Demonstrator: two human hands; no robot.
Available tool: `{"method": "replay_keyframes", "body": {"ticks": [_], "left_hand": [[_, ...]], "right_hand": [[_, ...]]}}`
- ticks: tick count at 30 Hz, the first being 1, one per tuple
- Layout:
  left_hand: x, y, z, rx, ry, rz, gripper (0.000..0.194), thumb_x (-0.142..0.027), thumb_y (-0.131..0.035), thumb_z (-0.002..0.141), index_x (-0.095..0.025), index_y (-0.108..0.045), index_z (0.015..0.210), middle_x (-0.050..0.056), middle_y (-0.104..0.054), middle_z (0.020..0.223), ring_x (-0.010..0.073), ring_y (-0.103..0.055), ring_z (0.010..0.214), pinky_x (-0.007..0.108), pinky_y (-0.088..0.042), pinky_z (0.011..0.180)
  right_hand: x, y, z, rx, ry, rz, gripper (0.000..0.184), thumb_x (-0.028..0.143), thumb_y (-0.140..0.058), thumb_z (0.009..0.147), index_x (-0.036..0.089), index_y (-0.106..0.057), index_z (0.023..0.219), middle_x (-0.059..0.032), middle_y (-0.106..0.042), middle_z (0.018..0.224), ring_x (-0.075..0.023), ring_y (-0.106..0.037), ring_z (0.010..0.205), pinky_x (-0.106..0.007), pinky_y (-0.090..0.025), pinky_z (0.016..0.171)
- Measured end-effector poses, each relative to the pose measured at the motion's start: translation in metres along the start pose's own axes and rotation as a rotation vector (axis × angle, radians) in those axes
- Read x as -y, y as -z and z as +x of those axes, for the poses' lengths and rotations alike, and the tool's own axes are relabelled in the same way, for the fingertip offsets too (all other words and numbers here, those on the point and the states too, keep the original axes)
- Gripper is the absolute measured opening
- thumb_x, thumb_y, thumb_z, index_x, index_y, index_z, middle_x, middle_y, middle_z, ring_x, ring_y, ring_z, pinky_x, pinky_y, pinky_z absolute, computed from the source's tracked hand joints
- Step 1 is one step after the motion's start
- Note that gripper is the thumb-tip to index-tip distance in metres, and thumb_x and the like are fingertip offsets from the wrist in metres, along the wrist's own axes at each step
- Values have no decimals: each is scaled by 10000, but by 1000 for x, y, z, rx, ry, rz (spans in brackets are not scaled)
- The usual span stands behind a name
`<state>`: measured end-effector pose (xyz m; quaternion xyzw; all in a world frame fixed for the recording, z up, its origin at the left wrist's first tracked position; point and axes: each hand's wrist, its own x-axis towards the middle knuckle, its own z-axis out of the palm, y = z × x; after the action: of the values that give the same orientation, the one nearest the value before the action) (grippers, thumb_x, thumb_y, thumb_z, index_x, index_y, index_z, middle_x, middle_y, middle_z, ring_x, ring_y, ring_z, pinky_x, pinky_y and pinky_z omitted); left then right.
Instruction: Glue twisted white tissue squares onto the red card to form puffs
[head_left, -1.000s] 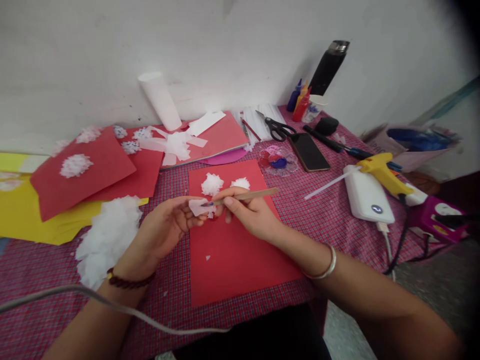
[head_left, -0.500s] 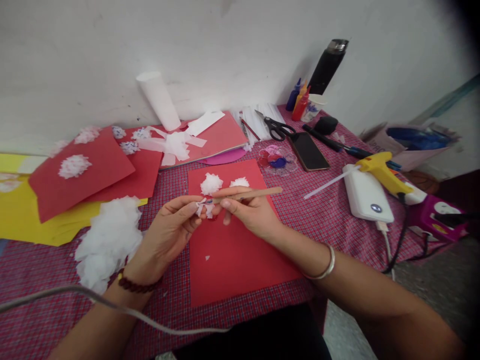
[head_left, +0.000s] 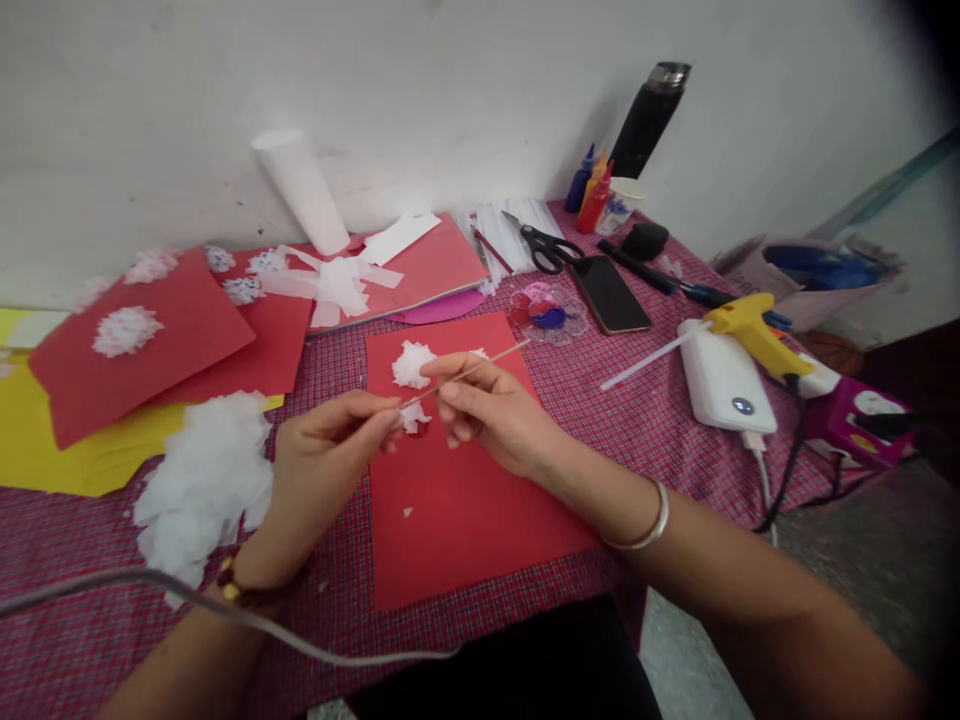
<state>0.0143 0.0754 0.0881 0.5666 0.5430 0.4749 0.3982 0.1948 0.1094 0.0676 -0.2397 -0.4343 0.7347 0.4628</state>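
My left hand (head_left: 330, 450) pinches a small crumpled white tissue piece (head_left: 412, 417) above the red paper sheet (head_left: 457, 500). My right hand (head_left: 491, 412) holds a thin wooden stick (head_left: 480, 366) whose near end meets the tissue at my left fingertips. Two white tissue puffs (head_left: 411, 362) sit on the far part of the red sheet, the right one mostly hidden behind my right hand.
A pile of white tissue (head_left: 206, 480) lies left. Red sheets with puffs (head_left: 135, 335) and yellow paper (head_left: 67, 450) are further left. Scissors (head_left: 546, 247), a phone (head_left: 609, 292), a paint palette (head_left: 546, 314), a glue gun (head_left: 754, 330), a power bank (head_left: 724, 385) and a black bottle (head_left: 649, 118) are right.
The flat tissue piece has been wrapped tightly around the stick's end by my left fingers. The stick has turned edge-on, and both hands shifted slightly left in view.
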Motion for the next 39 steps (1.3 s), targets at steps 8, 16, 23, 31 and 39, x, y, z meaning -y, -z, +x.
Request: {"method": "replay_keyframes", "body": {"ticks": [8, 16, 23, 31, 39], "left_hand": [[5, -6, 9, 47, 337, -387, 103, -269, -743, 716, -177, -708, 687, -3, -643, 605, 91, -547, 541, 199, -433, 507], [0, -3, -6, -13, -214, 244, 61, -218, -729, 761, -278, -742, 762, -8, -666, 694, 161, -584, 671, 289, -452, 641], [-6, -4, 0, -21, 65, -49, 10, -239, -705, 769, -233, -714, 771, -23, -659, 642, 130, -565, 546, 259, -477, 544], [24, 10, 20, 76, -6, 295, 105, -303, -668, 785, -229, -726, 833, 5, -687, 724, 173, -597, 686, 268, -451, 646], [42, 12, 31, 185, -133, 543, 165, -238, -570, 777, -245, -731, 806, 37, -690, 818, 209, -616, 778, 300, -431, 723]], "right_hand": [[-6, 1, 3, -102, 114, -168, 242, 412, -630, 854, 185, -549, 841, 36, -656, 648, -60, -561, 449, -188, -439, 442], [-17, -5, 3, -152, -45, 28, 395, 539, -662, 799, 211, -444, 771, 64, -631, 541, -65, -534, 379, -174, -418, 392], [-2, 2, 5, -10, 82, -83, 300, 475, -634, 846, 189, -591, 924, 53, -621, 644, -56, -542, 472, -179, -444, 463], [-6, 19, 10, -105, 176, -619, 310, 436, -427, 962, 183, -530, 815, 11, -572, 651, -98, -521, 553, -226, -425, 536], [-5, 15, 8, 70, 160, -1060, 263, 309, -356, 977, 175, -538, 841, -48, -601, 784, -157, -563, 749, -297, -410, 720]]}}
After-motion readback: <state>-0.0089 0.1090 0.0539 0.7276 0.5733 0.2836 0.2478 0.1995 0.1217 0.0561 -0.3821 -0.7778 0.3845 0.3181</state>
